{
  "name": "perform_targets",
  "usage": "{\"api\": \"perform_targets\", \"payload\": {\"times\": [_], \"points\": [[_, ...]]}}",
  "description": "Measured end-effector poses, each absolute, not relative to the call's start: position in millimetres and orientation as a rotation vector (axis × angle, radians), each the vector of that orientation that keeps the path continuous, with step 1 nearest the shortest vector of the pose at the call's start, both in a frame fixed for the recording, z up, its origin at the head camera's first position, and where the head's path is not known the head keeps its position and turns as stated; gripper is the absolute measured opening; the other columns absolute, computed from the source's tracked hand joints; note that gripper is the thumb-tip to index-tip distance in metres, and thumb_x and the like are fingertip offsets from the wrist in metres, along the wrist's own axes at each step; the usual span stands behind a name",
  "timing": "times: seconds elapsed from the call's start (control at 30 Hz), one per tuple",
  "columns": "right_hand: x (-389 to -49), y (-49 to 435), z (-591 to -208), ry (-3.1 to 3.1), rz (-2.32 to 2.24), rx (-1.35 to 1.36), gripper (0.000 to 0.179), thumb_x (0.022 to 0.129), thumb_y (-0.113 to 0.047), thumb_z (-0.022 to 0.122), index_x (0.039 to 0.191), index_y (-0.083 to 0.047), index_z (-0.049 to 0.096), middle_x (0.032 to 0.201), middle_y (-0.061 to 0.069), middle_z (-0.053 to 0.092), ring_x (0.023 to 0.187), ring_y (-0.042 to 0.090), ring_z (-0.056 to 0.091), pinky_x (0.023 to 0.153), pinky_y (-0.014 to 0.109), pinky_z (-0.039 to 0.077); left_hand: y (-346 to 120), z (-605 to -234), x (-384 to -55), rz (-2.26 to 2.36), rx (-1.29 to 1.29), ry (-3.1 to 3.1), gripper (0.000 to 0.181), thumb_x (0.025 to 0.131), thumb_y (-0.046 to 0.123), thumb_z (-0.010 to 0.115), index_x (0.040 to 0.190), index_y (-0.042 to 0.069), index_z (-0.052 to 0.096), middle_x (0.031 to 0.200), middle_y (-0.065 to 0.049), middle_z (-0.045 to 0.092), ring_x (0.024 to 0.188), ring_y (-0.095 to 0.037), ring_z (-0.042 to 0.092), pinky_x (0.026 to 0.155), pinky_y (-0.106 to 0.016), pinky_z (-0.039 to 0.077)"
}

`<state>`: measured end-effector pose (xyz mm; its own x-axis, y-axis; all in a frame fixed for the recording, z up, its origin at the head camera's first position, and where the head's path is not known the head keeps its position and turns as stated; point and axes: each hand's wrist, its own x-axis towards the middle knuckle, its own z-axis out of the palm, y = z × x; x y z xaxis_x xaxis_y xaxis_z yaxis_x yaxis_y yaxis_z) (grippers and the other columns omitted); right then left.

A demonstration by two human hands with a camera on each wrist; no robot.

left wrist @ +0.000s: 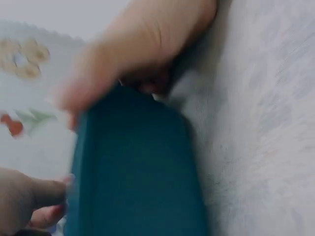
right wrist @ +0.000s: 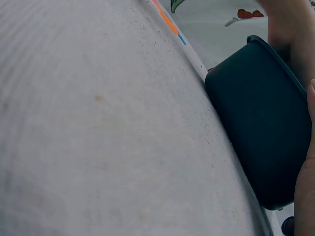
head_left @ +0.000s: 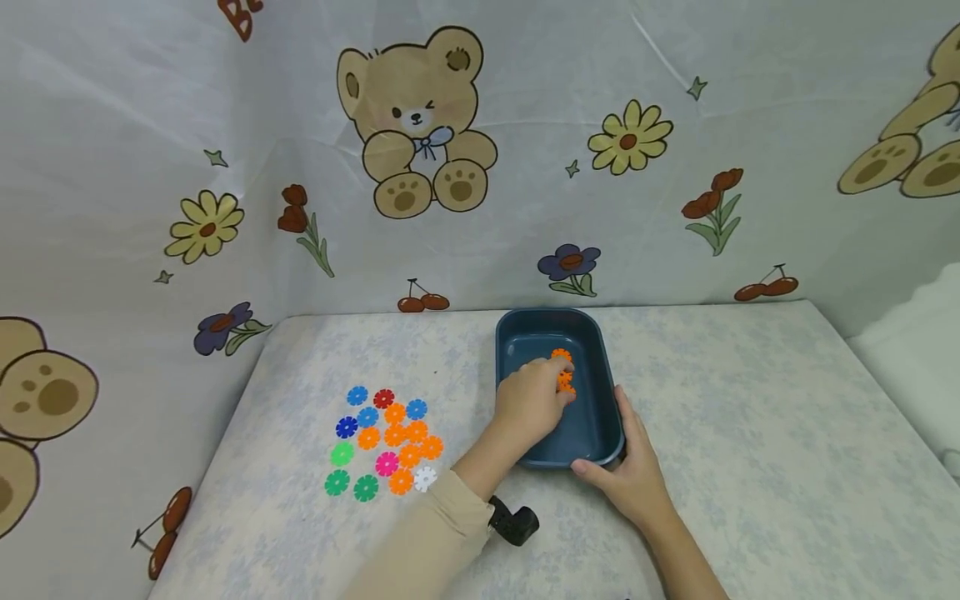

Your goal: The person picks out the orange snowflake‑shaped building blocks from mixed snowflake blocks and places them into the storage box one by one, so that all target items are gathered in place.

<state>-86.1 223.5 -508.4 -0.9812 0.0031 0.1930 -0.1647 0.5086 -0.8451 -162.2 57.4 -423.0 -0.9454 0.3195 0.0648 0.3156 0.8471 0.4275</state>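
Observation:
A dark blue rectangular tray (head_left: pixel 506 350) stands on the table. My left hand (head_left: pixel 525 404) reaches down into it, with thumb and fingertips curled round orange notched discs (head_left: pixel 566 382); another orange disc (head_left: pixel 561 355) shows just beyond the fingertips. My right hand (head_left: pixel 636 479) grips the tray's front right corner, its thumb at the front rim and fingers along the right side. In the left wrist view the right hand (left wrist: pixel 133 49) is at the tray's corner, blurred, and the left hand (left wrist: pixel 34 196) is over the rim. The left hand's palm side is hidden.
Left of the tray lie loose notched discs: several orange (head_left: pixel 395 435), light blue (head_left: pixel 357 395) and green (head_left: pixel 366 487), plus dark blue, red, pink (head_left: pixel 387 463) and white (head_left: pixel 425 478). A black camera (head_left: pixel 514 525) sits on the left wrist. A printed cloth hangs behind the table.

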Motion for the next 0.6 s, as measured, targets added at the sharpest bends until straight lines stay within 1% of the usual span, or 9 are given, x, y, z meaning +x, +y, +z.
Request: {"api": "perform_targets", "payload": {"times": [0.1,0.13,0.23,0.3,0.4,0.47,0.53,0.6], "points": [[-85.8,223.4,-509.7,-2.569,1.482,0.141,0.12,0.071,-0.019,0.089,0.16,-0.029,0.009,0.162,0.013,0.025,0.141,0.031,0.035,0.098,0.0,0.023,46.2,-403.2,-137.0,0.776,0.659,2.932,0.034,0.09,0.033,0.074,0.123,0.028,0.066,0.086,0.012,0.063,0.064,-0.001,0.055,0.052,-0.019,0.042],[-85.6,223.7,-510.3,-2.562,1.485,0.142,0.12,0.071,-0.018,0.089,0.16,-0.028,0.009,0.162,0.013,0.026,0.141,0.031,0.035,0.098,0.0,0.024,41.8,-396.9,-126.7,0.798,0.712,2.903,0.033,0.091,0.033,0.073,0.122,0.028,0.066,0.083,0.013,0.06,0.063,0.0,0.052,0.051,-0.018,0.041],[-85.9,224.0,-511.8,-2.543,1.482,0.15,0.12,0.07,-0.016,0.089,0.16,-0.024,0.011,0.162,0.014,0.026,0.14,0.032,0.036,0.098,-0.001,0.023,23.8,-382.4,-94.1,0.846,0.831,2.843,0.03,0.092,0.034,0.071,0.121,0.027,0.066,0.083,0.014,0.057,0.063,0.002,0.048,0.053,-0.015,0.039],[-86.4,223.6,-511.9,-2.539,1.478,0.153,0.12,0.07,-0.016,0.09,0.16,-0.024,0.011,0.162,0.014,0.025,0.14,0.032,0.036,0.098,-0.001,0.023,7.4,-379.1,-75.0,0.885,0.843,2.819,0.028,0.092,0.034,0.071,0.118,0.027,0.067,0.084,0.014,0.059,0.063,0.003,0.047,0.054,-0.014,0.039],[-86.8,222.7,-511.6,-2.564,1.463,0.134,0.121,0.07,-0.02,0.09,0.161,-0.024,0.011,0.163,0.012,0.024,0.141,0.032,0.035,0.099,0.0,0.022,-20.3,-383.5,-53.6,0.908,0.698,2.806,0.028,0.091,0.034,0.072,0.118,0.029,0.066,0.087,0.013,0.06,0.063,0.003,0.047,0.056,-0.014,0.04],[-86.8,222.5,-510.3,-2.598,1.454,0.103,0.122,0.07,-0.023,0.09,0.16,-0.03,0.008,0.164,0.01,0.022,0.143,0.031,0.034,0.103,0.004,0.024,-40.2,-391.7,-45.7,0.885,0.525,2.816,0.033,0.089,0.033,0.074,0.12,0.029,0.065,0.092,0.011,0.062,0.064,0.002,0.048,0.058,-0.016,0.042],[-86.7,222.9,-509.1,-2.625,1.45,0.073,0.122,0.071,-0.025,0.09,0.159,-0.035,0.007,0.165,0.007,0.021,0.145,0.03,0.031,0.11,0.015,0.028,-60.1,-401.5,-42.2,0.826,0.329,2.841,0.038,0.087,0.033,0.076,0.123,0.028,0.063,0.096,0.008,0.063,0.065,-0.001,0.048,0.059,-0.019,0.044],[-86.8,222.5,-508.2,-2.64,1.451,0.053,0.122,0.071,-0.026,0.09,0.158,-0.039,0.006,0.165,0.004,0.019,0.147,0.03,0.029,0.114,0.027,0.031,-81.0,-412.8,-40.5,0.767,0.166,2.881,0.043,0.085,0.032,0.078,0.125,0.026,0.062,0.099,0.005,0.064,0.065,-0.004,0.049,0.059,-0.022,0.044]]}}
